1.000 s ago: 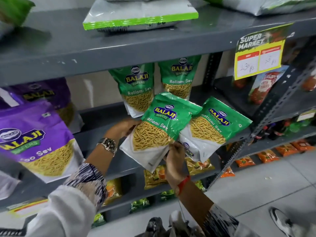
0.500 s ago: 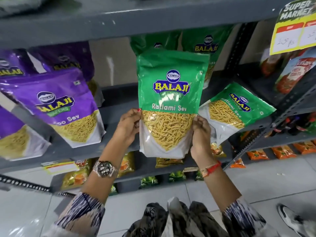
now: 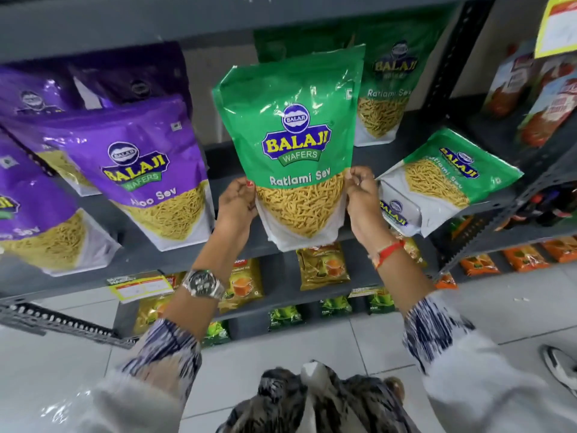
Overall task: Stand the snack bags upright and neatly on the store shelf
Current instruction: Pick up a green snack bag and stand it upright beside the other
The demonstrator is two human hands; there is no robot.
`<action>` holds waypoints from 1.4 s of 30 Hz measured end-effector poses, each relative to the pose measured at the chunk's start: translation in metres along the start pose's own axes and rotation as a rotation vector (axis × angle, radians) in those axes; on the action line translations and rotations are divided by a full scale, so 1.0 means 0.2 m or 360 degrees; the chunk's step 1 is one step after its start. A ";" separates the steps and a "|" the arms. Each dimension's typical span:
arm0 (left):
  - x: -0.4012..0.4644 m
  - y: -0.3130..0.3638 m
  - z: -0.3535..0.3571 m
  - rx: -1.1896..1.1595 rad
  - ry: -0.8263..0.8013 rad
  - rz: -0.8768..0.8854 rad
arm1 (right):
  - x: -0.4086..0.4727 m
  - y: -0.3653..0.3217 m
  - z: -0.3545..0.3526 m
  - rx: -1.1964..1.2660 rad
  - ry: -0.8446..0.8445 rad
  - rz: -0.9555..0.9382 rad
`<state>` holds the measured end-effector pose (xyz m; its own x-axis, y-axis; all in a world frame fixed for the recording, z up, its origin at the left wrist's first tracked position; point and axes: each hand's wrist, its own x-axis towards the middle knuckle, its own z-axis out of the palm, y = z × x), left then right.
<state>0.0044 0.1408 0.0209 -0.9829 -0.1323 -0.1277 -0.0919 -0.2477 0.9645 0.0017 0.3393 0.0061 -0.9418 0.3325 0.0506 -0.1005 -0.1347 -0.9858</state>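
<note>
Holding the green Ratlami Sev bag (image 3: 293, 145) upright at frame centre, my left hand (image 3: 235, 204) and right hand (image 3: 363, 198) each clamp a lower side edge, its base at the grey shelf (image 3: 237, 245) front, purple bag (image 3: 146, 170) leaning left.

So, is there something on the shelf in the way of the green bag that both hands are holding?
Nothing visible blocks it. The held green bag is upright between the left hand and the right hand, over a bare part of the shelf. The purple bag is to its left, and a tilted green bag to its right.
</note>
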 end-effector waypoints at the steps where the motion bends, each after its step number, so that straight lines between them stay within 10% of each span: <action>1: 0.02 0.00 0.00 0.0012 0.0011 -0.0001 | 0.03 0.03 0.01 -0.0002 -0.0031 -0.0002; 25: 0.28 -0.05 0.16 -0.0110 0.0279 0.0039 | 0.32 0.06 0.00 -0.0020 -0.0340 0.0176; 34: 0.04 -0.19 0.38 0.0111 0.1074 0.0739 | 0.26 -0.03 -0.26 -0.0189 -0.0127 -0.0185; 42: -0.18 -0.34 0.92 0.0517 -0.0047 0.1016 | 0.16 -0.02 -0.74 0.0013 0.0867 -0.0073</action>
<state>0.0167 0.3397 0.0037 -0.8642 -0.1291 0.4862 0.4642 0.1681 0.8696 0.0200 0.4893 -0.0122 -0.6340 0.7733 0.0011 -0.1424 -0.1154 -0.9831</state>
